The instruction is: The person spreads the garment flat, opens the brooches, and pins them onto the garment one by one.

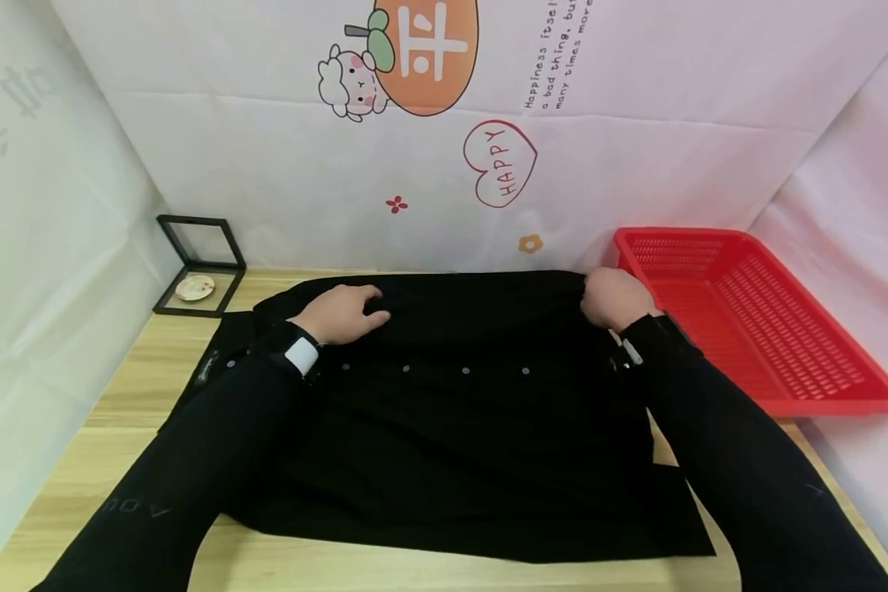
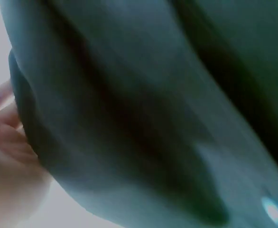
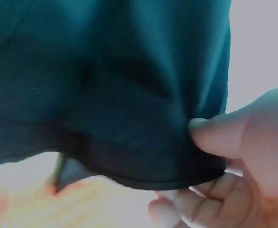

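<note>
A black button-up shirt lies spread on the wooden table, with a row of small light buttons across it. My right hand pinches the shirt at its far right corner. In the right wrist view, the thumb presses on the dark cloth near its hem and the other fingers lie behind it. My left hand is over the shirt's far left part, thumb and forefinger apart. Blurred cloth fills most of the left wrist view and hides part of the left hand.
A red plastic basket stands at the right, close to the right forearm. At the far left corner, a black-edged frame stands open with a small round patterned disc in it. A printed white cloth hangs behind the table.
</note>
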A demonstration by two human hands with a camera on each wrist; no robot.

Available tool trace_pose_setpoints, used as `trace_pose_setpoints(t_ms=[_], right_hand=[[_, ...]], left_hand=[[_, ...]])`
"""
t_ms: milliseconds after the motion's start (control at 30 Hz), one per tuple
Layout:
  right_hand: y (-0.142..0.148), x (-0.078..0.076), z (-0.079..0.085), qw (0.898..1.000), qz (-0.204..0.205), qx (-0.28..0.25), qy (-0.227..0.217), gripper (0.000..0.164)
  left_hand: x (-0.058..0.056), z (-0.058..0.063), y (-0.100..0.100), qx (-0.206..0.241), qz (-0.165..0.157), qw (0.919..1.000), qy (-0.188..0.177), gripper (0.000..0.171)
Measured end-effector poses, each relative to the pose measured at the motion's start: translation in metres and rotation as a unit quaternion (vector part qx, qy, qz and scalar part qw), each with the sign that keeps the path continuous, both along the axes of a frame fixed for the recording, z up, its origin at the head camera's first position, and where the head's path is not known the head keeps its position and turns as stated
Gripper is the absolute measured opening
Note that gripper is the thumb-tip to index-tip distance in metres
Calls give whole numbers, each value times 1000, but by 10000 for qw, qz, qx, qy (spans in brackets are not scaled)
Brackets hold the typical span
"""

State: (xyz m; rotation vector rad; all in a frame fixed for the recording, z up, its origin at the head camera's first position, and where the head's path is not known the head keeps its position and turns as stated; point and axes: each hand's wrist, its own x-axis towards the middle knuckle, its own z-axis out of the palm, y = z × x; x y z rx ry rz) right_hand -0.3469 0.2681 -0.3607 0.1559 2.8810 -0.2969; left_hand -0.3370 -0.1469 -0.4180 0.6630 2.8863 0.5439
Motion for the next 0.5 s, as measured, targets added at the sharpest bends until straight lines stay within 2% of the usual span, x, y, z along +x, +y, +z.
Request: trace_pose_setpoints(t_ms=[33,67,100,200,267,333,400,500], right_hand=[[10,0,-3,9952,900,108,376,16],[17,0,-6,9893,1318,90,615,14],[21,-2,-10,9879,1357,-20,750,12],[30,-6,-21,9857,1223,-312,1114,15],[31,-10,-27,9845,947,-387,1422,21],[28,-15,-34,9813,697,-378,1757,26],[22,-18,-40,9793,491,-279,1946,30],[10,-20,-49,9839,577,-90,1687,40]], left_hand=[[0,-1,-5,-77,66,9999,-104,47],[-2,-4,-10,-167,131,9997,-117,44],[-4,-7,-14,-207,187,9996,-81,40],[-10,-15,-24,-188,343,9985,394,28],[-15,-18,-26,-196,485,9947,883,24],[-18,-19,-26,-235,737,9909,1104,25],[-19,-16,-26,-375,1074,9885,1001,32],[-21,-11,-34,-686,1547,9842,518,39]])
